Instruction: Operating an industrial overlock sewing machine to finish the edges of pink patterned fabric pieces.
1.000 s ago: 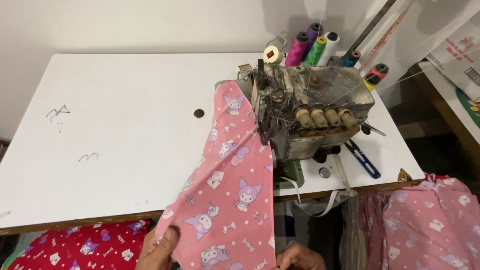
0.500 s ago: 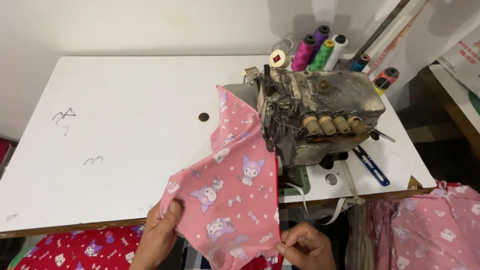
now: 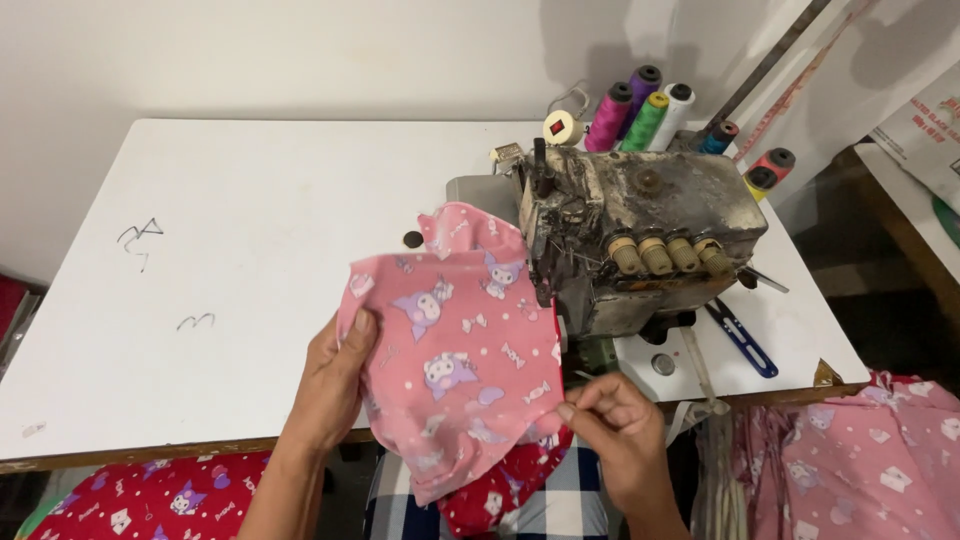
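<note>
A piece of pink fabric with a cartoon print (image 3: 455, 340) lies folded over the front of the white table, its far end beside the needle area of a worn grey overlock sewing machine (image 3: 640, 235). My left hand (image 3: 335, 385) grips the fabric's left edge with the thumb on top. My right hand (image 3: 615, 435) pinches the fabric's lower right edge near the machine's front. A red printed piece (image 3: 500, 490) shows beneath the pink one.
Several thread cones (image 3: 640, 115) stand behind the machine. Blue-handled snips (image 3: 740, 340) lie on the white table (image 3: 200, 250) to the machine's right. More pink fabric (image 3: 860, 460) hangs at the right, red fabric (image 3: 150, 500) at the lower left. Pen marks dot the tabletop.
The fabric was stretched long from the machine toward me; now it is drawn up and folded shorter. Both hands have risen into view and moved closer to the machine.
</note>
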